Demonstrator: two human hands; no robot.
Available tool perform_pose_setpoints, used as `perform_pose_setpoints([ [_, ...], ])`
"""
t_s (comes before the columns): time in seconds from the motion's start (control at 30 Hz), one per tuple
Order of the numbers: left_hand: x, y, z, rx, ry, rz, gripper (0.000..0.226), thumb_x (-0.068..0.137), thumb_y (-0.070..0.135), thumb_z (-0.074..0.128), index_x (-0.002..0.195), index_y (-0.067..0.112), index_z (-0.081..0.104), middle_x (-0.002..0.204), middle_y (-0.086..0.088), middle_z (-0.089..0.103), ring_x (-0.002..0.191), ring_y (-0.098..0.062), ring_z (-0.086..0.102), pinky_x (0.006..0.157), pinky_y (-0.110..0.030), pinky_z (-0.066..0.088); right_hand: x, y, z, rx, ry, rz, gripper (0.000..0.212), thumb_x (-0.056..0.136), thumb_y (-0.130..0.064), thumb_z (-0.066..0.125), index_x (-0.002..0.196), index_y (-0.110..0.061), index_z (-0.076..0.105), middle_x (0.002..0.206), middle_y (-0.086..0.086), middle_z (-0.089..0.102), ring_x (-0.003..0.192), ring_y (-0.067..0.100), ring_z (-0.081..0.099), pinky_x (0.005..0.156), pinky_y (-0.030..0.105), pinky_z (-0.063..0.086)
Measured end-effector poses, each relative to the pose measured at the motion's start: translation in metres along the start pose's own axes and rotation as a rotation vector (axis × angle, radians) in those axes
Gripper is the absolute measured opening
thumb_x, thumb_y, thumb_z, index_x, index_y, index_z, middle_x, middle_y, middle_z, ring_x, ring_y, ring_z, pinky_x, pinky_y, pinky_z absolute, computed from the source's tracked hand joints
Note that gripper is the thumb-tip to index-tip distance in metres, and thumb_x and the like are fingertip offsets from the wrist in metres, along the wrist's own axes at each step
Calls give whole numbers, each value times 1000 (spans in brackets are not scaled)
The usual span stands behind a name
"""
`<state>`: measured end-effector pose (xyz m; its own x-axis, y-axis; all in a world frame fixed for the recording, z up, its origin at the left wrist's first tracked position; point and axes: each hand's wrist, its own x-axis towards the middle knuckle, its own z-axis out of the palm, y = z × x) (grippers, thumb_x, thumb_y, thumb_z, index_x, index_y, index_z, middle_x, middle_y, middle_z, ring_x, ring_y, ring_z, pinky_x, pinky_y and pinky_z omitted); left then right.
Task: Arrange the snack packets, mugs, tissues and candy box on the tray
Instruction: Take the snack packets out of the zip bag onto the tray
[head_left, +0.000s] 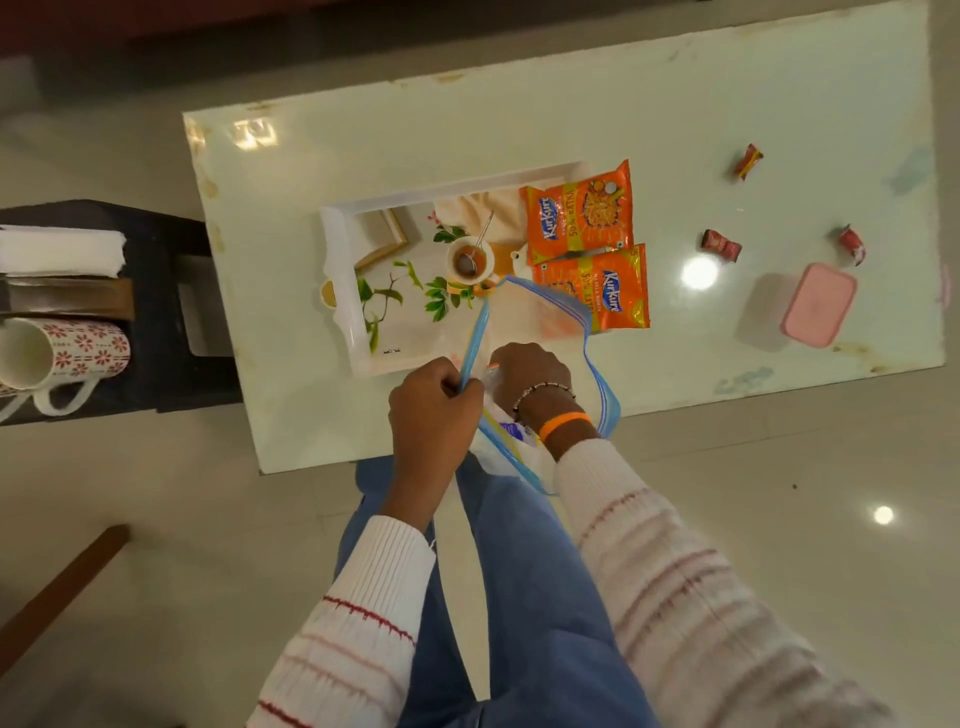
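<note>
A white tray (340, 244) with a printed tea-and-leaves picture lies on the pale table. Two orange snack packets (579, 218) (605, 291) rest at its right end. My left hand (434, 400) pinches the blue zip edge of a clear zip bag (597, 374) at the table's near edge. My right hand (530, 376) reaches inside the bag's mouth, fingers closed on a packet that is mostly hidden. A pink-lidded candy box (818, 304) sits on the table's right side. Red-patterned mugs (67, 353) and folded white tissues (62, 252) lie on a dark stand to the left.
Three small red candy wrappers (748, 161) (721, 244) (852, 245) are scattered on the right half of the table (779, 93). A brown wooden holder (67, 299) sits on the dark stand (171, 312). A wooden piece (62, 587) crosses the floor at lower left.
</note>
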<state>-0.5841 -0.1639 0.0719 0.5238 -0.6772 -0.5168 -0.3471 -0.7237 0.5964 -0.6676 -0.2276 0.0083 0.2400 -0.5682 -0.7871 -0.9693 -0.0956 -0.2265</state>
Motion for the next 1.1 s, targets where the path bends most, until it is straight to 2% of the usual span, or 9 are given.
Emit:
perform_pose_setpoints([
  [0.1, 3, 5, -4, -38, 2, -17, 39, 83, 16, 60, 51, 22, 39, 52, 7, 47, 51, -15, 53, 44, -15, 41, -41, 8, -39, 98, 140, -42, 28, 81, -22, 57, 109, -23, 63, 116, 9, 65, 106, 34, 60, 86, 40, 50],
  [0.2, 7, 11, -11, -56, -15, -36, 37, 82, 14, 58, 50, 16, 38, 52, -1, 49, 60, -33, 60, 57, -38, 51, -80, 23, -81, 291, 269, -68, 17, 76, -23, 64, 91, -16, 69, 92, 13, 71, 85, 31, 63, 74, 38, 50],
  [0.37, 11, 9, -20, -34, -13, -16, 39, 79, 11, 56, 49, 14, 32, 48, -3, 41, 55, -33, 54, 50, -28, 37, -111, 53, -130, 879, 391, -34, 16, 83, -7, 61, 98, -9, 68, 94, 19, 70, 83, 31, 67, 77, 43, 54],
  [0.5, 10, 1, -29, 22, 20, -19, 39, 80, 11, 57, 50, 11, 31, 48, -4, 37, 49, -21, 39, 48, -27, 30, -113, 73, -147, 1177, 580, -100, 23, 87, -6, 56, 105, -19, 62, 101, 5, 66, 79, 10, 67, 69, 23, 58],
  [0.63, 1, -15, -43, 40, 43, -78, 43, 78, 11, 57, 47, 12, 28, 46, -4, 36, 46, -15, 33, 47, -25, 26, -83, 82, -129, 860, 744, -138, 22, 82, -14, 60, 101, -4, 67, 86, 8, 70, 70, -5, 59, 61, 8, 46],
  [0.73, -4, -26, -49, 2, 13, -130, 33, 78, 11, 57, 53, -2, 40, 63, -29, 57, 57, -26, 46, 54, -31, 36, -47, 74, -84, 524, 730, -128, 24, 79, 1, 57, 100, 1, 68, 99, 25, 70, 88, 26, 64, 76, 29, 47],
  [0.8, -7, -32, -51, -18, 8, -153, 30, 77, 12, 56, 66, -15, 49, 76, -35, 61, 61, -28, 49, 58, -40, 43, -24, 65, -52, 345, 705, -213, 33, 77, 7, 53, 104, -3, 69, 104, 23, 70, 97, 39, 63, 84, 41, 50],
  [0.97, -11, -39, -53, -59, 31, -165, 27, 77, 10, 57, 72, -17, 56, 76, -38, 59, 59, -25, 46, 54, -33, 38, 15, 51, 0, -4, 662, -369, 49, 67, 13, 49, 105, -10, 69, 107, 9, 73, 101, 36, 64, 81, 46, 51],
  [1.1, -13, -40, -48, -74, 35, -157, 27, 78, 10, 57, 73, -16, 57, 78, -36, 61, 59, -24, 47, 45, -18, 35, 40, 52, 23, -233, 594, -479, 58, 58, 16, 42, 106, -5, 67, 115, 13, 69, 113, 42, 58, 91, 56, 47],
])
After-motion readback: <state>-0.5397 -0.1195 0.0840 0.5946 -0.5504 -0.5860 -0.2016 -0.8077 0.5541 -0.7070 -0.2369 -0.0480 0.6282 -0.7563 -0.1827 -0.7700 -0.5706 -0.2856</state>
